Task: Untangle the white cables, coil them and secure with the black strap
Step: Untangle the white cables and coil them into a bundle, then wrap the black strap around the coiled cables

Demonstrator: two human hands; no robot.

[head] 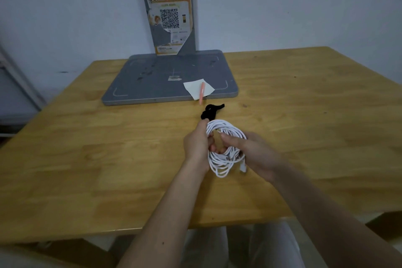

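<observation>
A big yellow wooden table (108,159) fills most of the view. At its far side sits a flat grey metal base plate (152,80) with a grey post (191,6) standing up from it, and an orange paper poster with a square code (169,17) is stuck on the post. A small white square of paper (193,88) lies on the near right corner of the plate, and a thin pink pen (201,93) lies across it, with its tip over the plate's edge. Nearer to the person, two bare hands hold the round bundle of white cables (224,154) just above the table. The left hand (196,143) has its fingers curled round the left side of the loops. The right hand (254,152) grips the right side, with its thumb lying over the top of the loops. A small white plug end (243,167) hangs down at the lower right of the bundle. The short black fabric strap (212,111) lies crumpled on the table, just past the far edge of the bundle, right by the left fingertips. It looks like the untangling is done and the coiling is nearly done, because the cables already sit in neat rings. The strap is not round the cables yet, so what is left is to pick it up, wrap it round the rings and fasten it.
</observation>
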